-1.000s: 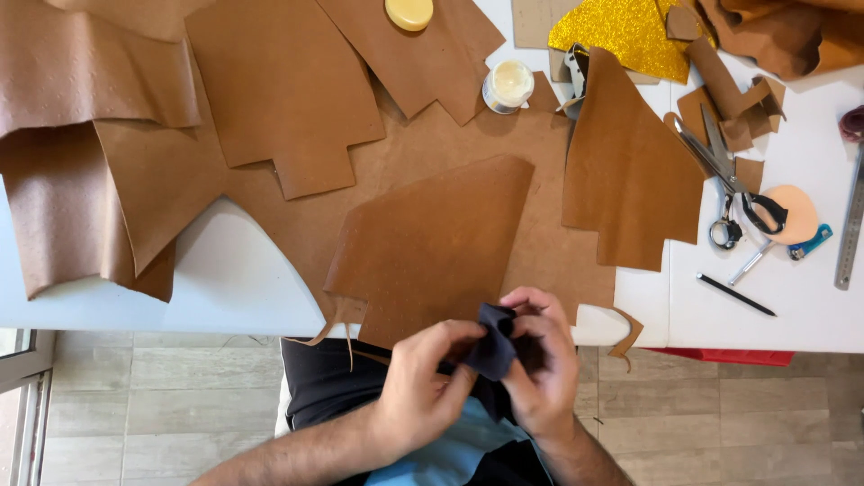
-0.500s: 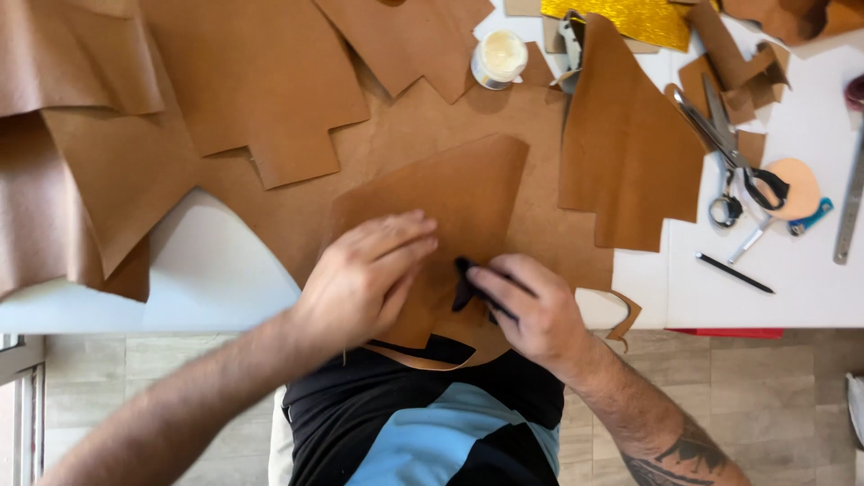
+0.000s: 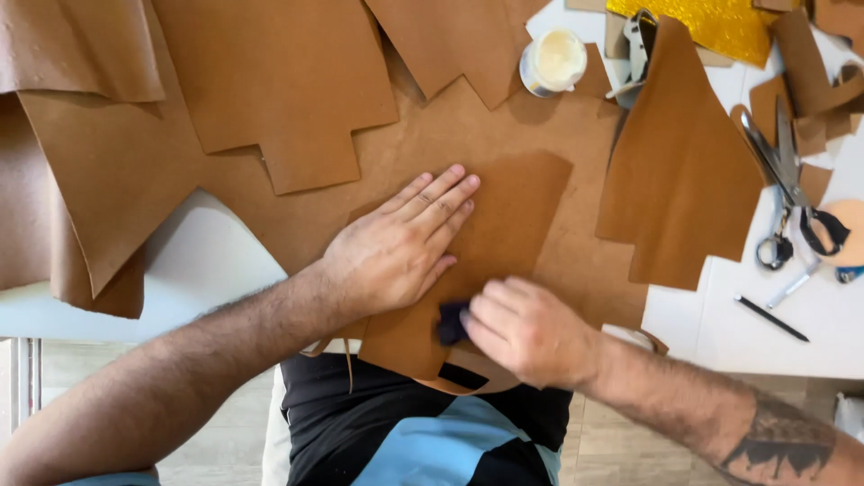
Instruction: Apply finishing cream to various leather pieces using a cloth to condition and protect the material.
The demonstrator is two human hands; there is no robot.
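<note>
White table (image 3: 225, 270), leather panel (image 3: 513, 225) lengthwise away, dark cloth (image 3: 450, 322)

Now lying flat, fingers spread, on the brown leather piece (image 3: 504, 243) at the near edge of the worktop (image 3: 207, 270): the left hand (image 3: 396, 247), a second ago raised beside the other below that edge, both pinching the dark cloth (image 3: 450, 322). Now pressing that cloth onto the leather piece's near part, just beside the left hand: the right hand (image 3: 526, 328), half a second ago only touching it there.
</note>
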